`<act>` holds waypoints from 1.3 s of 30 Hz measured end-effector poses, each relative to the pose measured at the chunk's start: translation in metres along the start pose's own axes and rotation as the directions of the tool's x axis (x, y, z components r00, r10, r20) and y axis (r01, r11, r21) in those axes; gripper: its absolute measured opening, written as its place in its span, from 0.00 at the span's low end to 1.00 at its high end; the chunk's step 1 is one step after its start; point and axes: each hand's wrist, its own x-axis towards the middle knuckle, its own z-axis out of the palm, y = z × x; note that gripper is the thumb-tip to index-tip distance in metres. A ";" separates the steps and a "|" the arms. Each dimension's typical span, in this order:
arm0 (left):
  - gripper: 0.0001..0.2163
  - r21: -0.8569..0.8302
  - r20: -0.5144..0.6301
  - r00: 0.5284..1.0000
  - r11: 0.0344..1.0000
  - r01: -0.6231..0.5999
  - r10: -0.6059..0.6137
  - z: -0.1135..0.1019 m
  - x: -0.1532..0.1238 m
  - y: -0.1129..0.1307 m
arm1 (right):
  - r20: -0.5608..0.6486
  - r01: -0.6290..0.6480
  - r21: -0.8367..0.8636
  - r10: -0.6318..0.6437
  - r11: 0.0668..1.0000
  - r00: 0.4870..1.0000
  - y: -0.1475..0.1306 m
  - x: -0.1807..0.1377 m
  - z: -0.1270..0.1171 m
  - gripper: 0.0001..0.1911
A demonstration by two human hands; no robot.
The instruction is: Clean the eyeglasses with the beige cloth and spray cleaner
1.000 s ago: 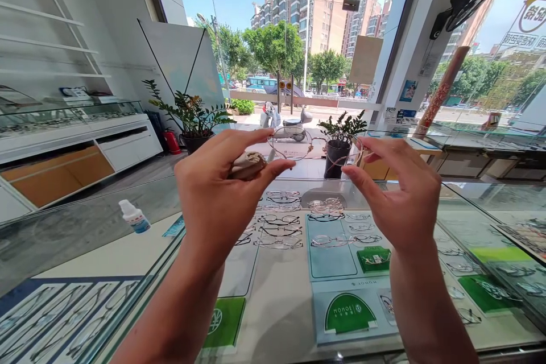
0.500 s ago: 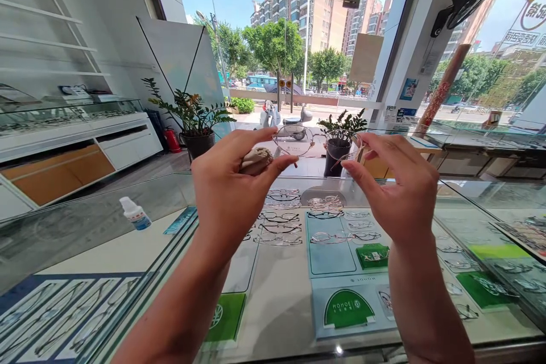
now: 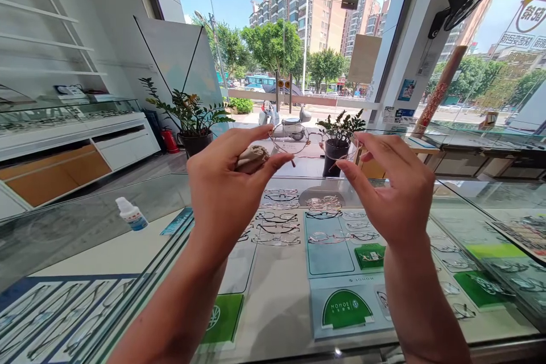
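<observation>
Thin-rimmed eyeglasses (image 3: 291,140) are held up in front of me, above the glass counter. At one side of them, my left hand (image 3: 224,182) is closed with thumb and fingertips at the rim and temple. A bunched beige cloth (image 3: 253,158) is tucked in the same hand's palm. My right hand (image 3: 392,187) pinches the opposite side of the eyeglasses between thumb and fingers. The clear lenses and fine wire blend with the bright background, so part of the frame is hard to make out.
Below my hands, a glass display case holds rows of eyeglasses (image 3: 278,227) and a green MOHOE sign (image 3: 347,308). A white spray bottle (image 3: 131,214) stands on the counter at left. Potted plants (image 3: 194,119) and a wall fan (image 3: 463,3) are farther off.
Both hands still hold the eyeglasses, which have turned slightly, so more of the far lens and bridge shows. My hands have shifted slightly left in view.
</observation>
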 end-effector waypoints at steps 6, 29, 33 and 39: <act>0.15 -0.011 0.010 1.000 1.000 0.013 -0.013 -0.001 0.000 0.001 | 0.002 -0.003 -0.016 0.003 1.000 1.000 0.000 -0.001 0.000 0.17; 0.14 -0.016 -0.011 1.000 1.000 0.005 -0.005 -0.003 0.002 0.006 | 0.030 -0.018 -0.005 0.018 1.000 0.999 0.001 -0.001 0.004 0.18; 0.15 -0.016 -0.027 1.000 1.000 0.003 -0.004 -0.003 0.002 0.004 | 0.049 -0.053 0.021 0.052 0.998 0.997 0.002 -0.001 0.008 0.18; 0.17 0.020 -0.041 0.999 1.000 -0.001 0.002 -0.005 0.000 0.006 | 0.061 -0.060 0.075 0.056 0.995 0.997 0.004 -0.001 0.012 0.18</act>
